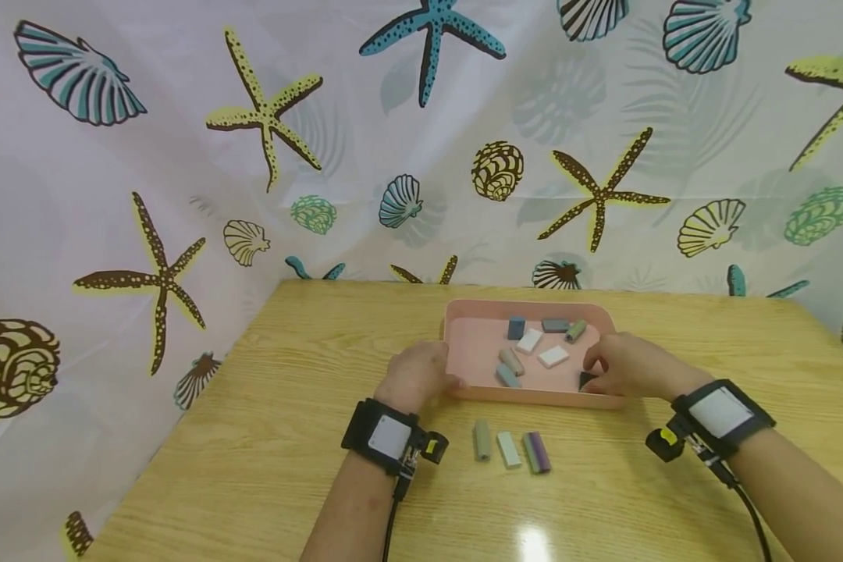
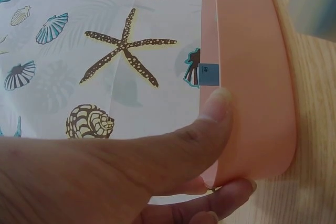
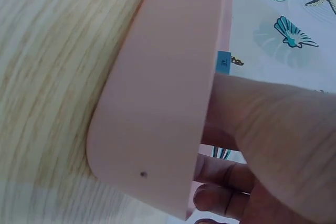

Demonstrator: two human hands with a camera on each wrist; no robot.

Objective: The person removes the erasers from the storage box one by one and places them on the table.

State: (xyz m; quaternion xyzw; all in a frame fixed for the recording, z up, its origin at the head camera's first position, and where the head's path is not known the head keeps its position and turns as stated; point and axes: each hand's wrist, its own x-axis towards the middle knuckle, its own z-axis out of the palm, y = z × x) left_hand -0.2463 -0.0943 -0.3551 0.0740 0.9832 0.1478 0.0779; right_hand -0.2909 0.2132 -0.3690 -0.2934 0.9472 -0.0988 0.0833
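A pink tray (image 1: 534, 396) holds several small blocks that look like erasers. My left hand (image 1: 416, 376) grips the tray's front left corner; in the left wrist view its thumb presses the rim of the pink wall (image 2: 257, 77). At the right end, my right hand (image 1: 625, 365) reaches inside and pinches a dark block (image 1: 586, 379) close to the tray floor. The right wrist view shows the fingers behind the tray wall (image 3: 152, 98), which hides that block. A blue block (image 2: 209, 75) marked 4B stands above the rim in the left wrist view.
Before the tray on the wooden table (image 1: 288, 468) lie an olive block (image 1: 481, 440), a pale green block (image 1: 509, 450) and a purple-and-green block (image 1: 537, 453). White blocks (image 1: 553, 357) and a blue-grey block (image 1: 508, 375) lie in the tray. A patterned curtain (image 1: 351, 156) hangs behind.
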